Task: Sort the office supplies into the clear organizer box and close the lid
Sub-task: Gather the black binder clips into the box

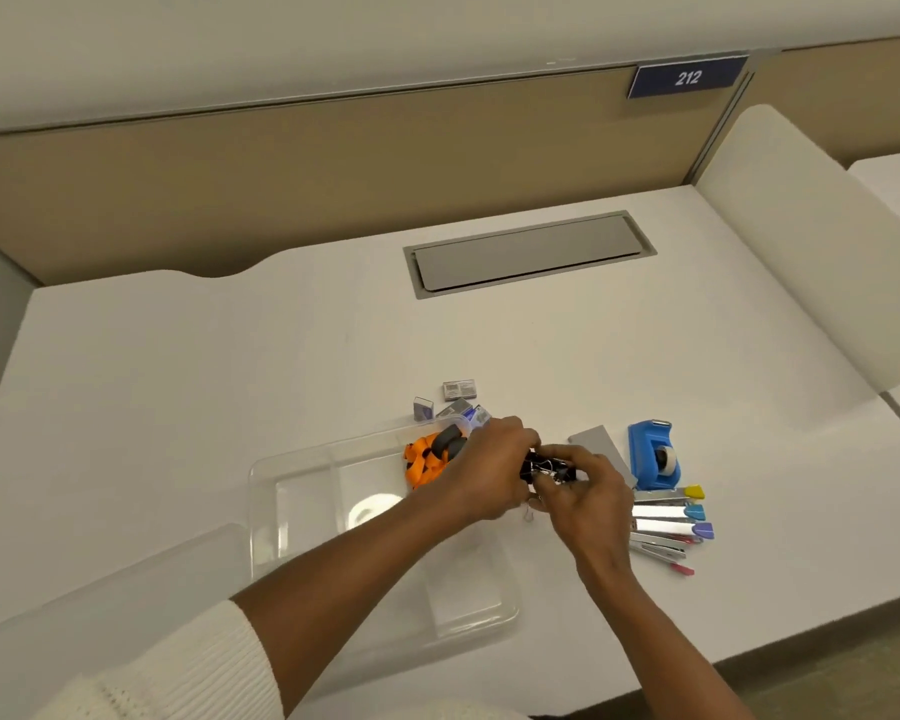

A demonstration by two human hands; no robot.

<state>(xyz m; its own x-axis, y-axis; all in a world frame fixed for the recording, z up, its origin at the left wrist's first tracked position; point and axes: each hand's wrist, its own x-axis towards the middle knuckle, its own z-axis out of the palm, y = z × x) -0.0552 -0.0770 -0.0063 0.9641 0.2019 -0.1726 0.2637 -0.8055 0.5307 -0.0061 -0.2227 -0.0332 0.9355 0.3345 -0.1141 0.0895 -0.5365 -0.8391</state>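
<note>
White desk (pixel 178 387) with a grey hatch (pixel 528 254), tan partition (pixel 281 174) behind — both hands, left (pixel 489 472) and right (pixel 588 498), pinch black binder clips (pixel 549 469) beside the clear box (pixel 302 491).

- A single view, from a camera worn on the person's head, looking forward and steeply down.
- It sits close above the near edge of the white counter (pixel 178 366); both forearms enter from the bottom of the frame.
- The wide lens bends straight lines: the counter edges and the tan partition (pixel 333 163) curve.
- The far reach takes in the partition top and a blue sign (pixel 688 76) reading 212.
</note>
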